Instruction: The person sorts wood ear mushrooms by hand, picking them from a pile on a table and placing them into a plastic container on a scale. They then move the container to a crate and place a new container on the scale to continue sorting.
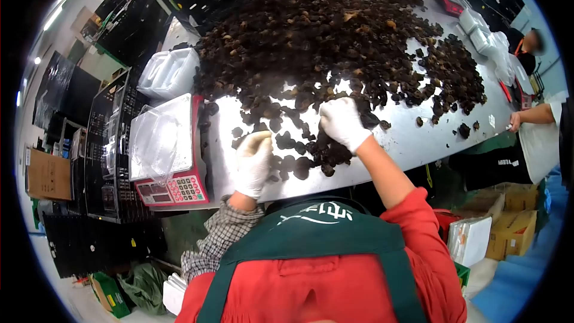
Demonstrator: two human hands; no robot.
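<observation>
A heap of dark brown, lumpy pieces (281,30), which look like mushrooms or truffles, covers much of the metal table (382,164). My left hand (253,164), in a white glove, is near the front edge with its fingers curled together beside several loose pieces. Any piece in its grasp is hidden. My right hand (344,123), also gloved, is at the near side of the heap, fingers bent down and closed. A small cluster of dark pieces (332,151) lies just below it. I cannot make out what its fingertips hold.
A red-and-white scale (179,185) with a clear plastic container (158,146) stands left of my hands. White trays (170,72) sit behind it. Black crates (107,143) are stacked at the left. Another person's hand (515,121) is at the table's right end, near another scale (523,93).
</observation>
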